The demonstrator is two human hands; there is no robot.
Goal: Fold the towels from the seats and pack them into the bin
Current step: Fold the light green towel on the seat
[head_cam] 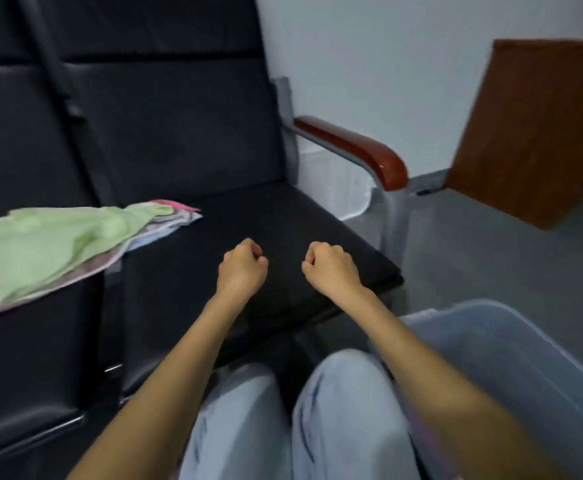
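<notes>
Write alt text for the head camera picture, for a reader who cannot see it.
Two empty fists, left hand and right hand, are held over a black seat. Towels, green on top, lie piled on the seat to its left; a plastic bin stands at lower right.

The left grip (242, 268) and the right grip (330, 268) hover side by side, a little apart, over the black seat (196, 265), each curled into a fist with nothing in it. On the neighbouring seat (34, 358) to the left lies a loose pile of towels (58, 247), a green one uppermost over pink and pale ones, its far corner reaching across onto the black seat. A translucent bluish bin (491, 308) stands low at the right beside the person's knees (345, 386), and a red-brown armrest (356, 148) borders the black seat's right side.
</notes>
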